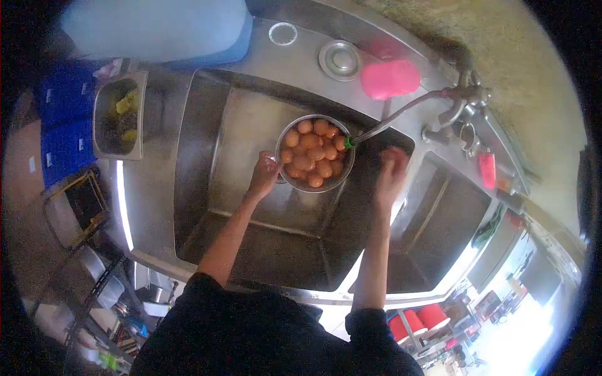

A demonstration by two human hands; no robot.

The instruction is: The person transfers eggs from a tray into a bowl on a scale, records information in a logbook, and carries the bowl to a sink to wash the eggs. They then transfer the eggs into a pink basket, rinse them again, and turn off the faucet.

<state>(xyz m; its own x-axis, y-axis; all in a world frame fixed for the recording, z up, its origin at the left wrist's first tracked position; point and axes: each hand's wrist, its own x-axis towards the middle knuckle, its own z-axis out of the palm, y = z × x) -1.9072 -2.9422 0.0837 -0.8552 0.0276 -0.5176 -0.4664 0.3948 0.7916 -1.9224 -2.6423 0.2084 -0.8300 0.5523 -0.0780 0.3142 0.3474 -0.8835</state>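
Observation:
A round metal bowl [290, 182] filled with brown eggs [311, 150] is inside the left sink basin. My left hand [266, 174] is at the bowl's left side, its fingers curled against the rim. To the right of the bowl, my right hand [392, 168] hangs over the basin's right side, apart from the bowl. Motion smears its fingers, and I make out nothing in them. The tap's hose [401, 116] ends in a green tip [349, 143] at the bowl's right rim.
A second basin [439, 213] lies to the right. Behind the sink are a pink object [390, 79], a round metal lid [340, 60] and the tap [467, 97]. A large bluish container [157, 31] stands back left, near a metal pan [99, 119] with yellow pieces.

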